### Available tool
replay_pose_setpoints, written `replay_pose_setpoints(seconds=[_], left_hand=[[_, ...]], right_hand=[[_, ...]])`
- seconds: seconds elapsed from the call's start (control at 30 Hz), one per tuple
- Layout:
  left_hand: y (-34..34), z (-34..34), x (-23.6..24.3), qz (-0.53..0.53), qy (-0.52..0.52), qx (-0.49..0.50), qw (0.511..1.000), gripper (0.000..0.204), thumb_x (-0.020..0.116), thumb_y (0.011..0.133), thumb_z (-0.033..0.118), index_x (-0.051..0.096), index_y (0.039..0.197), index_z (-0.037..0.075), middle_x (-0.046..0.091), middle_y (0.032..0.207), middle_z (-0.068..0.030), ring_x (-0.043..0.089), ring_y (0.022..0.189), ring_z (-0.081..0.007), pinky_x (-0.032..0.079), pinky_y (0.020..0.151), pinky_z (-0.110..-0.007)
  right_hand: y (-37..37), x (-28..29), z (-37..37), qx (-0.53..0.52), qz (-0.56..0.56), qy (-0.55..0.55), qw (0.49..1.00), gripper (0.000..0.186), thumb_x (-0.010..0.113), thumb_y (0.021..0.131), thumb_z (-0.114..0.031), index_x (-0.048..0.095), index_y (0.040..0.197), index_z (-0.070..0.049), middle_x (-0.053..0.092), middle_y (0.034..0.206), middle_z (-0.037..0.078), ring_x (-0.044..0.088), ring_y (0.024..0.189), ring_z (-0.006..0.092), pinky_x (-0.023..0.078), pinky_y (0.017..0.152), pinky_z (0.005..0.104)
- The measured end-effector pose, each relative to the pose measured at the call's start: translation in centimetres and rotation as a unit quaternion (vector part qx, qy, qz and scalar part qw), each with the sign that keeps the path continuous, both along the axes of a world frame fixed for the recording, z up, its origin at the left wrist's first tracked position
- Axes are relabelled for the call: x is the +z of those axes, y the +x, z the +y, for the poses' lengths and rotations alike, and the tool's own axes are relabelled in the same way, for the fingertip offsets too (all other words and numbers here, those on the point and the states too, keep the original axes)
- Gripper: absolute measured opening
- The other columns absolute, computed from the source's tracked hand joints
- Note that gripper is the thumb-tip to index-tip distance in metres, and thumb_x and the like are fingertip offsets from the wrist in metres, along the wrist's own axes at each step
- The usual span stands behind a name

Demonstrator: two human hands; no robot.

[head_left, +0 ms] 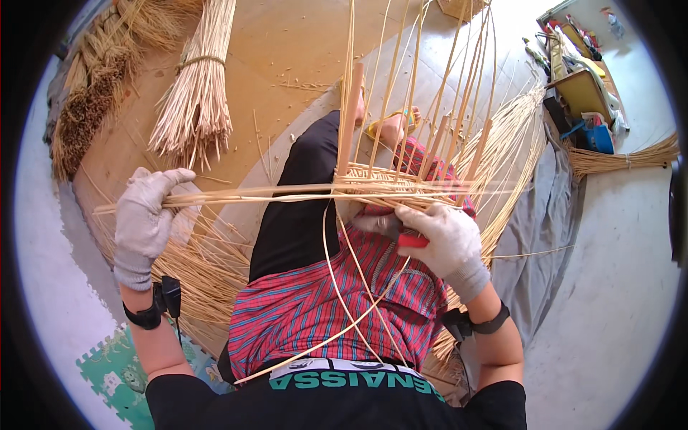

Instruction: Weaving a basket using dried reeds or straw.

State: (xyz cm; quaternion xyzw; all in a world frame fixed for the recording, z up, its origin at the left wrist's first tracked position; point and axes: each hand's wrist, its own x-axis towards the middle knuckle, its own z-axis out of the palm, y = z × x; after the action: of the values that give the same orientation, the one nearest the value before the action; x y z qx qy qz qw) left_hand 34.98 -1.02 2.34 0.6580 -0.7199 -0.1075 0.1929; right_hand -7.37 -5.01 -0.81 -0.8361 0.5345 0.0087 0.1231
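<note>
A partly woven wicker basket (373, 175) rests at my lap, with thin upright stakes and a few thicker sticks rising from its weave. My left hand (147, 215), in a whitish glove, is closed around several long wicker strands (251, 195) that stretch across to the basket. At the basket's near right side is my gloved right hand (448, 240), its thumb and finger against the weave. A red-handled tool (412, 241) sits in that palm; its working end is mostly hidden, so I cannot tell its kind. Loose strands (337, 287) hang from the basket over the striped cloth (301, 301).
A tied bundle of pale wicker (204, 79) lies at the far left, beside darker bundles (89, 107). More loose strands (204, 276) spread left of my lap, and a long sheaf (516, 143) lies to the right. Shelving with a blue container (598, 136) stands far right.
</note>
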Motion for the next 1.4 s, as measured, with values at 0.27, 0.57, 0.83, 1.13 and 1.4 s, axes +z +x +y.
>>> replay_pose_setpoints(seconds=[0.27, 0.57, 0.83, 1.13, 1.4], left_hand=[[-1.2, -0.1, 1.4, 0.042, 0.114, -0.108, 0.987, 0.012, 0.068, 0.079, 0.007, 0.066, 0.09, 0.003, 0.063, 0.077, -0.0115, 0.057, 0.075, -0.0315, 0.044, 0.071, -0.037], [2.4, 3.7, 10.3, 0.134, -0.001, 0.04, 0.99, 0.037, 0.061, 0.099, 0.036, 0.055, 0.083, 0.004, 0.038, 0.073, 0.0054, 0.037, 0.071, -0.0057, 0.031, 0.061, -0.024], [3.1, 3.1, 11.8, 0.185, -0.024, 0.047, 0.981, 0.035, 0.057, 0.102, 0.038, 0.056, 0.089, 0.005, 0.043, 0.08, 0.0048, 0.035, 0.075, -0.0064, 0.03, 0.068, -0.022], [12.4, 1.8, 20.7, 0.378, -0.414, 0.316, 0.765, 0.041, 0.062, 0.099, 0.04, 0.064, 0.114, 0.002, 0.048, 0.071, 0.0078, 0.037, 0.059, -0.0033, 0.031, 0.052, -0.019], [16.6, 2.0, 1.4, 0.506, -0.249, 0.229, 0.793, 0.029, 0.049, 0.102, 0.011, 0.058, 0.129, 0.01, 0.056, 0.083, 0.006, 0.041, 0.052, -0.0016, 0.031, 0.039, -0.016]], right_hand=[[-1.0, -0.9, 1.8, -0.048, -0.115, -0.056, 0.991, 0.066, 0.089, 0.06, -0.032, 0.068, 0.121, -0.014, 0.069, 0.097, 0.009, 0.066, 0.092, 0.03, 0.052, 0.082, 0.0401], [-2.0, -1.1, 1.2, -0.112, -0.202, -0.065, 0.971, 0.064, 0.089, 0.063, -0.026, 0.067, 0.121, -0.01, 0.07, 0.099, 0.011, 0.067, 0.097, 0.0295, 0.052, 0.088, 0.0387], [-7.5, -6.9, 1.4, -0.196, -0.37, -0.013, 0.908, 0.069, 0.076, 0.081, -0.024, 0.049, 0.143, -0.009, 0.069, 0.11, 0.02, 0.068, 0.1, 0.0361, 0.053, 0.091, 0.0407], [-6.1, -6.8, -6.0, -0.213, -0.221, 0.06, 0.95, 0.064, 0.066, 0.083, -0.029, 0.044, 0.143, -0.019, 0.069, 0.104, 0.025, 0.067, 0.097, 0.0412, 0.053, 0.086, 0.0469], [-8.3, -9.5, -8.4, -0.218, -0.333, 0.111, 0.911, 0.073, 0.067, 0.084, -0.026, 0.039, 0.149, -0.011, 0.065, 0.12, 0.022, 0.066, 0.105, 0.0315, 0.052, 0.09, 0.037]])
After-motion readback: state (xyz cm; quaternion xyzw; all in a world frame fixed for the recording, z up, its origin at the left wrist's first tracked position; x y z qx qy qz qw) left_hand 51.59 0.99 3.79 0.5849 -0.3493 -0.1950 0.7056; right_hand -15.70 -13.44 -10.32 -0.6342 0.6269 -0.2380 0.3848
